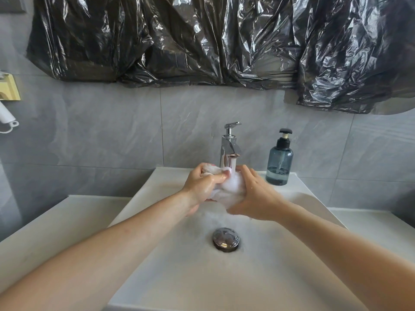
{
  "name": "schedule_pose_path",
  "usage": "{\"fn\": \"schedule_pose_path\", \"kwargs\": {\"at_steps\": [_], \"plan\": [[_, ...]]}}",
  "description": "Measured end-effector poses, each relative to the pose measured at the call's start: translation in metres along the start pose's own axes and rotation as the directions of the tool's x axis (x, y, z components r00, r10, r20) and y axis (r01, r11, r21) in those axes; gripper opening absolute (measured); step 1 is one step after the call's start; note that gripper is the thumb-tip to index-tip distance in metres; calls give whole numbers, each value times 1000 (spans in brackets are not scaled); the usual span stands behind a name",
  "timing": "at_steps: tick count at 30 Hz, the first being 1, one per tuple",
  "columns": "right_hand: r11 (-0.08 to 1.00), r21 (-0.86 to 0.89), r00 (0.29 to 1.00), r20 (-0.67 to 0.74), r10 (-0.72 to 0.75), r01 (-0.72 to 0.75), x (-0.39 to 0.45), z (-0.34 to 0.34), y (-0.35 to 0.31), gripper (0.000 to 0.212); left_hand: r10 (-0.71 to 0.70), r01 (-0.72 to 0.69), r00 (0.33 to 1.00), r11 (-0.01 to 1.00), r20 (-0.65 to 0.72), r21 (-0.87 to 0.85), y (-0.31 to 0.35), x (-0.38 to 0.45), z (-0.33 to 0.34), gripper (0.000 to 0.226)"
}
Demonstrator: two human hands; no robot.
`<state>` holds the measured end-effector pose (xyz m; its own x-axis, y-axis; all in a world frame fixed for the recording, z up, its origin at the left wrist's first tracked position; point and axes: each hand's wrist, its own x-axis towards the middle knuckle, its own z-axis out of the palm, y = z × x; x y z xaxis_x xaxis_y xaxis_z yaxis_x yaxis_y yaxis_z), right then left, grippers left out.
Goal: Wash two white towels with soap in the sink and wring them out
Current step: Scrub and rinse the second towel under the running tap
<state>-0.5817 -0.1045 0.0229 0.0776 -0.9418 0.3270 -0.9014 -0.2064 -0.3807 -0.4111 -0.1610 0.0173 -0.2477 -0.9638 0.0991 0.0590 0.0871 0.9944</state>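
A bunched, sudsy white towel [231, 187] is held above the white sink [170, 277], right under the spout of the chrome faucet [229, 147]. My left hand [202, 182] grips its left end with curled fingers. My right hand [253, 196] wraps round its right side. Water runs from the spout onto the cloth. I see only this one towel. A blue-grey soap pump bottle [279, 162] stands on the sink's back right corner, to the right of my right hand.
The chrome drain plug [226, 239] sits in the middle of the basin below my hands. White countertop [51, 230] runs on both sides of the sink. Black plastic sheeting [202, 41] covers the wall above. A white appliance [5, 116] hangs at far left.
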Motion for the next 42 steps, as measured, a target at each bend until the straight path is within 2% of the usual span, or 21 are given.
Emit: {"fn": "schedule_pose_path", "kwargs": {"at_steps": [2, 3, 5, 7, 9, 10, 13, 15, 17, 20, 22, 26, 28, 31, 35, 38, 42], "plan": [[990, 123, 994, 90, 57, -68, -2, -4, -3, 113, 70, -70, 998, 997, -3, 7, 1, 1, -1, 49], [980, 169, 987, 144, 77, -101, -3, -8, -5, 115, 101, -101, 995, 995, 9, 5, 4, 0, -2, 48], [947, 286, 971, 222, 85, -149, -7, -14, -7, 102, 150, -150, 987, 989, 62, -10, 6, -1, -6, 40], [887, 432, 958, 284, 40, -165, -11, -20, -7, 78, 191, -188, 974, 981, 122, -36, 9, -3, -10, 33], [800, 569, 929, 367, -41, -189, -15, -23, -9, 57, 245, -243, 957, 970, 156, -32, 10, -3, -11, 36], [789, 579, 916, 397, -51, -207, -16, -21, -11, 49, 262, -264, 950, 964, 170, -12, 10, -3, -12, 37], [877, 428, 932, 359, 56, -217, -15, -13, -10, 26, 268, -303, 939, 941, 217, 152, 1, 1, -13, 50], [913, 330, 945, 295, 139, -237, -11, -9, -5, 24, 243, -301, 948, 895, 205, 330, -4, 4, -17, 68], [935, 260, 955, 232, 184, -243, -6, -8, 0, 27, 200, -257, 964, 871, 177, 418, -4, 3, -19, 82], [953, 204, 970, 149, 194, -222, -5, -7, 0, 29, 57, -124, 975, 943, 216, 309, 1, -4, -14, 78], [963, 190, 979, 114, 170, -189, -5, -5, -3, 31, 0, -54, 976, 969, 218, 243, -1, -4, -13, 88], [962, 233, 987, 103, 120, -141, -8, -10, -7, 36, 80, -161, 957, 946, 281, 280, -8, 0, -19, 106], [929, 333, 981, 157, 117, -164, -11, -16, -8, 37, 161, -261, 939, 909, 304, 326, -10, 0, -17, 103], [883, 437, 970, 231, 74, -172, -17, -18, -12, 36, 258, -344, 931, 854, 257, 391, -12, -2, -10, 77], [863, 488, 980, 193, 44, -134, -15, -6, -17, 28, 387, -411, 910, 800, 147, 436, -6, -7, -10, 49], [846, 504, 977, 196, 84, -174, -11, 6, -21, 30, 448, -398, 893, 737, 46, 546, -1, -6, -11, 47], [881, 410, 967, 187, 173, -237, -9, 10, -23, 29, 474, -377, 880, 667, 24, 643, -3, 1, -14, 53]]}}
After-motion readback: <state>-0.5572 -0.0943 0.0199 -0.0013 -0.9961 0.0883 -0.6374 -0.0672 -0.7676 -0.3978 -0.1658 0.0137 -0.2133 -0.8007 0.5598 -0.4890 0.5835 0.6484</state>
